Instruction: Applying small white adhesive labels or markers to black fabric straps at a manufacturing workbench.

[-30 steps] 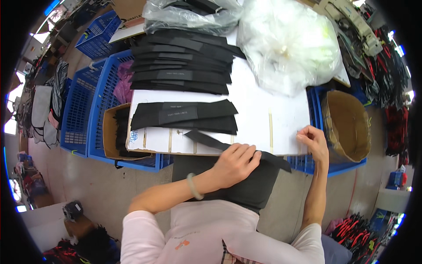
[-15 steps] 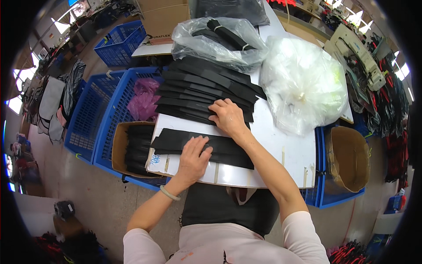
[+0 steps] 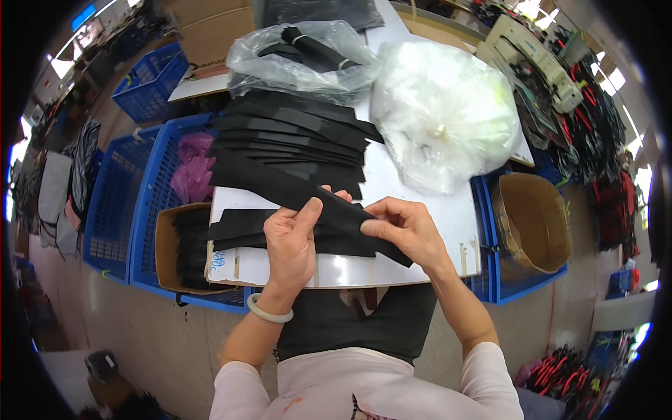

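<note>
Both hands grip one long black fabric strip point(image 3: 262, 180), lifted at a slant over the table. My left hand point(image 3: 292, 241) pinches it near its middle, thumb on top and fingers beneath. Close to its lower right end, my right hand point(image 3: 411, 234) holds it between thumb and fingers. Below lies a flat pile of black strips point(image 3: 241, 229) at the near table edge, partly covered by my hands and the held strip. Beyond it, several overlapping black strips point(image 3: 294, 129) are fanned out in rows.
The white table point(image 3: 434, 217) carries a clear plastic bag point(image 3: 245, 66) with bundled black strips and a large stuffed translucent bag point(image 3: 448, 119). Blue crates point(image 3: 143, 210) stand at the left, one with a carton point(image 3: 168, 248) and a pink bag point(image 3: 192, 168). At right is another carton point(image 3: 535, 224).
A black strip has come up from the fanned rows into both hands. My right hand has moved right and nearer; my left has lifted off the near pile. The view has shifted.
</note>
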`<control>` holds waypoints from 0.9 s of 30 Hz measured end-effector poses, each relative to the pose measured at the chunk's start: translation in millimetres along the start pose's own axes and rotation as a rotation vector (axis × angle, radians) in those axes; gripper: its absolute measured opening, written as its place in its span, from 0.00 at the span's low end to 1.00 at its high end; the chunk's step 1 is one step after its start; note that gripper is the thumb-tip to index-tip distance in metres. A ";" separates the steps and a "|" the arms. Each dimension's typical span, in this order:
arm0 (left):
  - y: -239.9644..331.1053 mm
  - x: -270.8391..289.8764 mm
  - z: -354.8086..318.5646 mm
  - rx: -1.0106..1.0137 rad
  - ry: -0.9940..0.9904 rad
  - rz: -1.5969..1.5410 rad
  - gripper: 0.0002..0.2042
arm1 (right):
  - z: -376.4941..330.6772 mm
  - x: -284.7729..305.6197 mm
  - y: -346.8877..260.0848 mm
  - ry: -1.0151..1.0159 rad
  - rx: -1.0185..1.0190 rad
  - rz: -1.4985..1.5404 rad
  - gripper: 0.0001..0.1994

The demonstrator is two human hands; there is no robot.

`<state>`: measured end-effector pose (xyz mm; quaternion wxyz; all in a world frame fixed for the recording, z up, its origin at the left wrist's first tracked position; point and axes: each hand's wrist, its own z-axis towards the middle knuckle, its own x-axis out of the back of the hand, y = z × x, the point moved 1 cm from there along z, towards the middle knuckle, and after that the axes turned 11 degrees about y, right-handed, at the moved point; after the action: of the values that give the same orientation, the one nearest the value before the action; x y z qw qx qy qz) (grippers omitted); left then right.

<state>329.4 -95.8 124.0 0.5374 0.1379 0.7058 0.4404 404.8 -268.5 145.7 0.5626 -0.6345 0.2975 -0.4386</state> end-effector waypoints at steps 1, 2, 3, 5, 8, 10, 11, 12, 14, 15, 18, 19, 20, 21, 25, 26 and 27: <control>-5.9 -6.0 -1.6 0.018 -0.019 0.005 0.14 | -8.7 5.8 2.0 0.011 -0.096 0.121 0.04; -11.6 -10.8 -3.5 -0.027 0.015 0.067 0.12 | -15.4 13.3 8.4 0.029 -0.115 0.115 0.04; -17.5 -15.5 -5.5 -0.073 0.049 0.131 0.10 | -23.2 17.0 16.1 0.052 -0.121 0.122 0.04; -29.3 -24.6 -8.3 -0.129 0.059 0.238 0.10 | -37.6 20.2 28.0 0.135 -0.109 0.223 0.08; -39.9 -37.8 -13.0 -0.123 0.074 0.268 0.10 | -51.8 30.0 26.1 0.144 -0.130 0.236 0.07; -41.9 -55.0 -14.5 0.012 -0.016 0.122 0.13 | -54.8 37.6 32.1 0.150 -0.128 0.216 0.07; -42.0 -61.9 -14.1 0.024 -0.025 0.133 0.13 | -54.0 40.9 37.3 0.145 -0.105 0.212 0.07; -42.9 -68.7 -14.0 0.178 -0.054 0.023 0.14 | -54.7 43.0 42.3 0.135 -0.080 0.207 0.07; -53.8 -68.0 -12.5 0.255 -0.170 -0.081 0.16 | -55.9 37.9 58.6 0.203 -0.010 0.206 0.06; -58.8 -67.0 -10.8 0.259 -0.170 -0.072 0.16 | -55.1 33.6 60.1 0.259 0.061 0.196 0.06; -64.0 -82.2 -8.7 0.135 0.062 -0.061 0.15 | -53.1 31.2 53.6 0.372 0.145 -0.026 0.07; -64.6 -85.9 -6.1 0.139 0.057 -0.055 0.15 | -51.7 30.0 52.9 0.450 0.192 -0.080 0.07; -65.5 -88.1 -2.4 0.124 0.151 -0.070 0.15 | -49.6 28.8 54.9 0.499 0.231 -0.073 0.08; -66.7 -88.6 -0.6 0.108 0.247 -0.086 0.14 | -48.6 27.2 57.6 0.503 0.228 -0.072 0.08; -67.6 -58.5 16.3 0.173 -0.078 -0.262 0.15 | -48.8 21.0 49.9 0.475 0.451 -0.205 0.18; -69.5 -58.3 14.9 0.173 -0.079 -0.260 0.15 | -46.9 19.3 47.0 0.531 0.533 -0.251 0.20; -67.2 -72.6 10.6 0.210 0.032 -0.271 0.15 | -45.9 21.1 45.8 0.590 0.612 -0.309 0.22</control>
<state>385.4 -177.9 118.1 0.5631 0.0896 0.7687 0.2897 378.4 -316.4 104.9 0.5434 -0.3238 0.2038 -0.7472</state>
